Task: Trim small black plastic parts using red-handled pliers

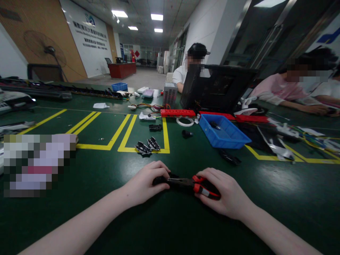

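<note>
My right hand (223, 193) is wrapped round the red and black handles of a pair of long-nose pliers (203, 187). The jaws point left and reach a small black plastic part (159, 180), which my left hand (147, 180) pinches between thumb and fingers. Whether the jaws grip the part or only touch it, I cannot tell. Beyond my left hand, two black and silver plastic pieces (143, 148) lie side by side at a yellow tape line. Another black piece (155, 127) rests farther back. A curved black piece (230, 157) lies beyond my right hand.
A blue bin (225, 140) with a dark part inside stands right of centre. Behind it are red power strips (177, 113), a tape roll (185, 122) and a large black panel (217, 86). Co-workers sit across the green table (106, 170) and at the right.
</note>
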`<state>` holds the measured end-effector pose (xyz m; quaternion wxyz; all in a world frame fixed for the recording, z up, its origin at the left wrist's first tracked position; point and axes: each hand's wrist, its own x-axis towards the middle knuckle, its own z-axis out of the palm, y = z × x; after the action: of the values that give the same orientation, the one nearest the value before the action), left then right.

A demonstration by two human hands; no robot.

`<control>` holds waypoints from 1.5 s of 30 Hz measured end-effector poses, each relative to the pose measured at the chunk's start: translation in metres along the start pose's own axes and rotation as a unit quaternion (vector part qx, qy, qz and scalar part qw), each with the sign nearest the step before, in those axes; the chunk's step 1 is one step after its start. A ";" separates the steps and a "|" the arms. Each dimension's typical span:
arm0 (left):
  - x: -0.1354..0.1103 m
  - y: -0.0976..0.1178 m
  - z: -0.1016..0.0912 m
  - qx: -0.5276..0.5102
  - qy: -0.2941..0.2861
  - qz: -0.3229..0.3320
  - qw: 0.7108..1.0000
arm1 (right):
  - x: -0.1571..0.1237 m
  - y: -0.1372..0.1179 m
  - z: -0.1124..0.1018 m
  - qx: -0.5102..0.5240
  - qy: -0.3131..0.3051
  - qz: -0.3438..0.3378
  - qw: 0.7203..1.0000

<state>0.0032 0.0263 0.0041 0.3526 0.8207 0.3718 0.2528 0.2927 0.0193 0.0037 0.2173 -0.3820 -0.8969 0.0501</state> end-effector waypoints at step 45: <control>0.001 0.000 0.000 -0.010 -0.001 0.005 1.000 | 0.001 -0.002 -0.003 -0.089 0.055 -0.030 0.994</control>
<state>0.0037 0.0273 0.0045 0.3603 0.8191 0.3646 0.2577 0.2919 0.0187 0.0071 0.2330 -0.3746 -0.8956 -0.0574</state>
